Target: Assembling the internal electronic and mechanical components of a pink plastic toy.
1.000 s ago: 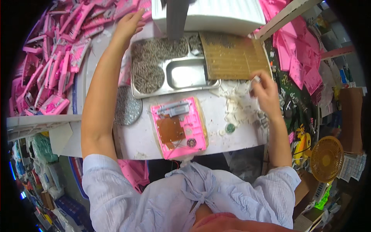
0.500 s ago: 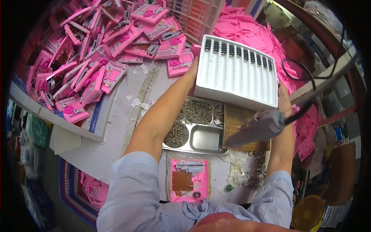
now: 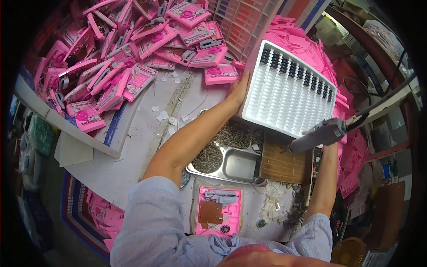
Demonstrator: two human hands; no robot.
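A white foam tray (image 3: 284, 104) with rows of small cells is held up, tilted, over the far side of the bench. Small black cylindrical parts (image 3: 291, 69) fill the cells along its far edge; the nearer rows show white. My left hand (image 3: 240, 90) grips the tray's left side, fingers partly hidden against it. At the near right corner is my right hand (image 3: 330, 149), its fingers hidden behind the tray and a hanging grey electric screwdriver (image 3: 318, 135). Close to my body lies an opened pink toy casing (image 3: 231, 207) with a brown board and grey part inside.
Below the tray sit a steel compartment tray (image 3: 249, 180) of small screws and a brown board (image 3: 287, 162). Pink toys (image 3: 147, 40) heap up at far left. Pink panels (image 3: 289, 33) pile behind, beside a white plastic crate (image 3: 242, 22). White scraps (image 3: 271, 198) lie at right.
The foam tray has moved right in the picture and tilted more toward me, both hands going with it. The bench items have shifted slightly in view. The screwdriver now overlaps the tray's near right corner.
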